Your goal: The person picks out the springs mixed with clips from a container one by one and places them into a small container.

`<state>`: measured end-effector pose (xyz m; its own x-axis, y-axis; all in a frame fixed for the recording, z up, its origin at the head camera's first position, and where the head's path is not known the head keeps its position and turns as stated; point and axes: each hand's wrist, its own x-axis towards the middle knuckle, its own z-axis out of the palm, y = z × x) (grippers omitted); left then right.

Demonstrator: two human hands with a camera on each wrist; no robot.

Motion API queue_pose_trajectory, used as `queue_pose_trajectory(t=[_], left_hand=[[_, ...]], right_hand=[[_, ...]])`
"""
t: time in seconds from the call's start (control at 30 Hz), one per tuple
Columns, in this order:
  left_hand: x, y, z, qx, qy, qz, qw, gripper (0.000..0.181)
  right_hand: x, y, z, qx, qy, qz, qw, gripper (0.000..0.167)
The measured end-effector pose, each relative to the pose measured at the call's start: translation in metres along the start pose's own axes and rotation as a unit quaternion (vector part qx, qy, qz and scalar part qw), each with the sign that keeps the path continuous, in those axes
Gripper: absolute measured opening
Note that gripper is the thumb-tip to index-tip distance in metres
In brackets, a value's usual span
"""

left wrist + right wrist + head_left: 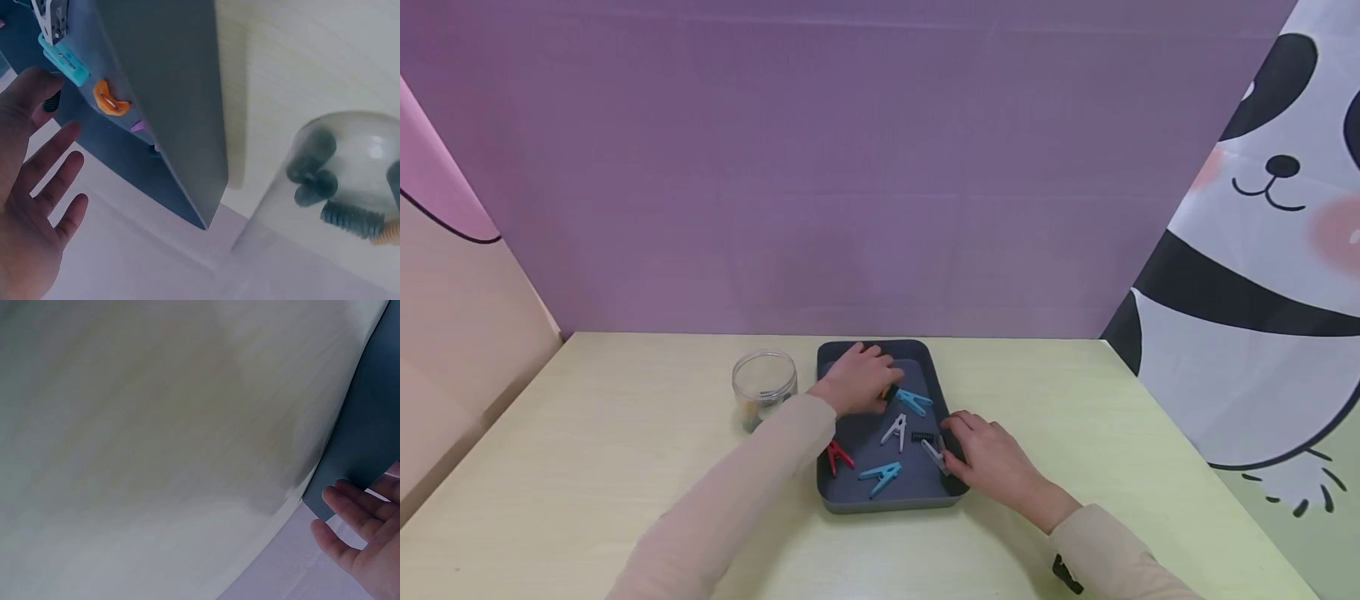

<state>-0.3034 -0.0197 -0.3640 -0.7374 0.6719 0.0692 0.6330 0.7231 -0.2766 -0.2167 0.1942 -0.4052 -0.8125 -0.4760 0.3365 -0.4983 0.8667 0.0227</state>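
My left hand point(859, 382) reaches over the far half of a dark grey tray point(895, 505). In the left wrist view, its thumb and index finger pinch a black coil spring point(52, 102), while the other fingers extend loosely. My right hand point(996, 462) holds the tray's right rim, several fingertips against the outer wall. Inside the tray lie blue clothespins point(881, 476), a red clothespin point(838, 457), a white clothespin point(896, 432) and a grey clothespin point(933, 455). Another black spring point(922, 437) lies near the grey one. The left wrist view also shows an orange clip point(110, 99).
Left of the tray stands a clear round jar point(764, 367), close to my left sleeve. Several dark springs point(352, 219) and an orange spring point(389, 232) are inside it. A purple backdrop point(835, 208) rises behind the pale table point(625, 433).
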Motion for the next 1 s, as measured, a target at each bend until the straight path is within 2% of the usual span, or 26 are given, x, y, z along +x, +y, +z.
queue_pose_trajectory(t=[0.23, 0.53, 0.73, 1.0], left_hand=[[-0.011, -0.006, -0.007, -0.004, 0.012, 0.005, 0.9999, 0.040], [-0.030, -0.018, -0.020, -0.016, -0.008, -0.008, 0.9998, 0.045], [-0.043, -0.028, -0.028, -0.037, -0.010, -0.014, 0.9992, 0.042], [-0.061, -0.040, -0.036, -0.043, -0.006, -0.027, 0.9987, 0.041]], right_hand=[[-0.001, 0.000, 0.000, 0.000, 0.006, -0.002, 1.0000, 0.032], [-0.001, -0.001, 0.000, 0.000, 0.003, 0.003, 1.0000, 0.032], [-0.001, -0.001, -0.001, -0.001, 0.002, 0.004, 1.0000, 0.032], [-0.001, -0.001, -0.001, 0.000, 0.002, 0.004, 1.0000, 0.033]])
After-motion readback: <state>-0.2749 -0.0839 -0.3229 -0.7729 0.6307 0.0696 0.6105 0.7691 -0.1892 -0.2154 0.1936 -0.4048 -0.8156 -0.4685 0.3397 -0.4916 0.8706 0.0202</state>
